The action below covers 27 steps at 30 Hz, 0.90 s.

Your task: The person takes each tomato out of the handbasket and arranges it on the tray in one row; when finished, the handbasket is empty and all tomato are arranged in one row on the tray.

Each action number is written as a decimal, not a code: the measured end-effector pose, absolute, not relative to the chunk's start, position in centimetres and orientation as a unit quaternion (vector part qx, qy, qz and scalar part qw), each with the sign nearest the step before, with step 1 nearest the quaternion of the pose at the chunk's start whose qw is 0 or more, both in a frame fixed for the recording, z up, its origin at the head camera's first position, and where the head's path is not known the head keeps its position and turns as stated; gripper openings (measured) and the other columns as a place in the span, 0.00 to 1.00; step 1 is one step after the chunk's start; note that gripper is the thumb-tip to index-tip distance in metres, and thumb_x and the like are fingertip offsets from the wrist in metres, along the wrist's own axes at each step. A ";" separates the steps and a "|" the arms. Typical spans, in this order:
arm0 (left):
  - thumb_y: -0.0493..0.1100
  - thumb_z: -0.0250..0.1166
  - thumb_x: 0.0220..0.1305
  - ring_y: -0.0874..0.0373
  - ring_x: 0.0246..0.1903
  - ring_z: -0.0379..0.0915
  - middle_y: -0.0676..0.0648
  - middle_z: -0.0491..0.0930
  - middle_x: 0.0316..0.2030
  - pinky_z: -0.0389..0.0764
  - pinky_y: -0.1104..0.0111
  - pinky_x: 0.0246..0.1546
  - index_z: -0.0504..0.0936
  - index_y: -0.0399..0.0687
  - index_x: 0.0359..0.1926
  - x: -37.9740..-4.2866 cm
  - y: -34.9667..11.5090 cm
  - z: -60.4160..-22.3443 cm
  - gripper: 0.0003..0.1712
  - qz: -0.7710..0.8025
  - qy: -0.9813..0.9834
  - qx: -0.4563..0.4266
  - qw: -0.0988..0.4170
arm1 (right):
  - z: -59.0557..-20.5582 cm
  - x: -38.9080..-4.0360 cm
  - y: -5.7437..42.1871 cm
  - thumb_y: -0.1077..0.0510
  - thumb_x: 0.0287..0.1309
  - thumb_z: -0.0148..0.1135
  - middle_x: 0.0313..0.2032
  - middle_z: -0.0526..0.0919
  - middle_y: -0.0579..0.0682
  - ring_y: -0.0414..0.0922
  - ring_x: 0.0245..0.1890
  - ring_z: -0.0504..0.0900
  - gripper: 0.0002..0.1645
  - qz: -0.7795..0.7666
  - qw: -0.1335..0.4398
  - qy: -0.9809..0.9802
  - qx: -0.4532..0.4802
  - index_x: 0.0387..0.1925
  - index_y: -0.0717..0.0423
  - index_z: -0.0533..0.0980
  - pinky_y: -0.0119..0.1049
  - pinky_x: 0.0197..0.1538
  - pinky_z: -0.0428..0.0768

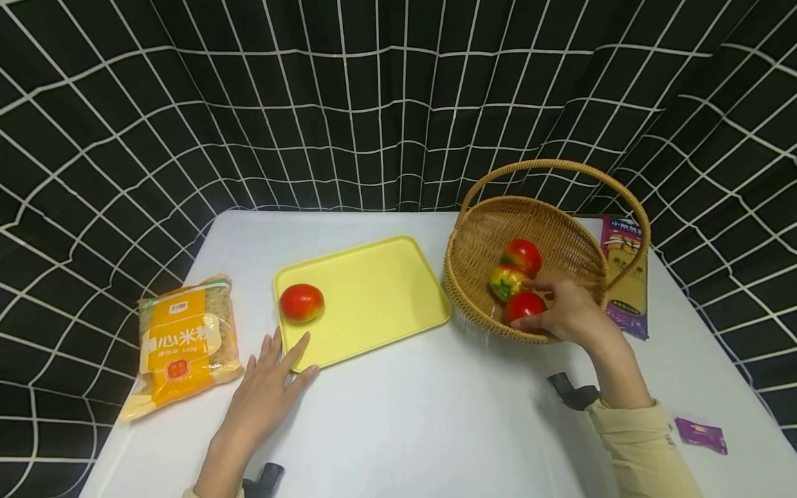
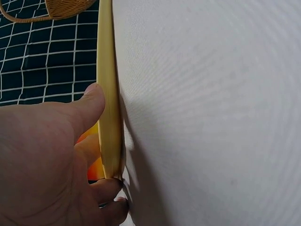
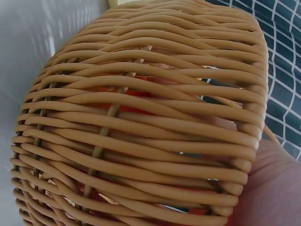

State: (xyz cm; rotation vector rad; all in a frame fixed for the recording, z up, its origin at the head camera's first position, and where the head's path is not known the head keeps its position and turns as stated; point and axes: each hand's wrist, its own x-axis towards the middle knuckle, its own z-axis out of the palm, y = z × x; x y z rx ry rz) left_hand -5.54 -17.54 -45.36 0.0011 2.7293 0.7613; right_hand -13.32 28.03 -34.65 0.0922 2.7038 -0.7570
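My right hand (image 1: 569, 312) reaches over the front rim of a wicker basket (image 1: 467, 270), its thumb and fingers around the nearest red tomato (image 1: 524, 306). Beside that tomato lie a yellow-green one with a green leafy top (image 1: 506, 282) and another red one (image 1: 523, 256). In the right wrist view, the basket's weave (image 3: 141, 122) hides most of the hand and the tomatoes. My left hand (image 1: 264, 391) has its fingers spread at the near left corner of a yellow tray (image 1: 373, 290), touching its edge (image 2: 108, 94). A red tomato (image 1: 301, 303) sits at the tray's left end.
A bag of rice noodles (image 1: 187, 346) lies left of the tray. Behind the basket's right side is a purple and tan packet (image 1: 627, 277), and a small purple sachet (image 1: 701, 436) lies near the right edge. The basket's tall handle (image 1: 560, 164) arches above it.
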 end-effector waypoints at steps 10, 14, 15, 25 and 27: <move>0.65 0.56 0.78 0.30 0.84 0.27 0.31 0.35 0.84 0.35 0.33 0.81 0.60 0.58 0.84 -5.5 -17.5 -45.4 0.41 0.263 0.952 0.002 0.154 | -34.9 -13.4 27.9 0.52 0.56 0.81 0.64 0.75 0.76 0.70 0.61 0.76 0.47 -0.264 0.172 0.949 0.026 0.73 0.66 0.72 0.66 0.62 0.82; 0.65 0.56 0.78 0.30 0.84 0.27 0.31 0.36 0.84 0.35 0.33 0.81 0.60 0.58 0.84 -5.6 -17.5 -45.4 0.41 0.260 0.953 0.001 0.154 | -35.0 -13.5 27.9 0.52 0.56 0.81 0.63 0.77 0.74 0.68 0.59 0.78 0.46 -0.262 0.170 0.950 0.019 0.71 0.66 0.73 0.65 0.60 0.83; 0.65 0.56 0.78 0.30 0.84 0.27 0.31 0.36 0.84 0.35 0.33 0.81 0.60 0.58 0.84 -5.6 -17.5 -45.5 0.41 0.260 0.953 0.001 0.154 | -35.0 -13.5 27.9 0.52 0.56 0.81 0.63 0.78 0.74 0.68 0.59 0.78 0.46 -0.262 0.170 0.950 0.018 0.71 0.66 0.73 0.65 0.60 0.83; 0.66 0.57 0.78 0.30 0.84 0.27 0.31 0.35 0.84 0.34 0.33 0.81 0.59 0.58 0.84 -5.6 -17.5 -45.5 0.42 0.260 0.953 -0.001 0.157 | -34.6 -13.4 28.0 0.51 0.57 0.81 0.64 0.76 0.76 0.70 0.61 0.77 0.46 -0.287 0.164 0.944 0.009 0.72 0.63 0.73 0.67 0.62 0.81; 0.66 0.57 0.78 0.30 0.84 0.27 0.31 0.35 0.84 0.35 0.33 0.81 0.59 0.58 0.84 -5.6 -17.5 -45.5 0.42 0.258 0.953 -0.001 0.157 | -34.5 -13.4 28.0 0.51 0.58 0.81 0.66 0.75 0.77 0.71 0.62 0.76 0.45 -0.288 0.155 0.945 0.006 0.72 0.62 0.74 0.69 0.62 0.80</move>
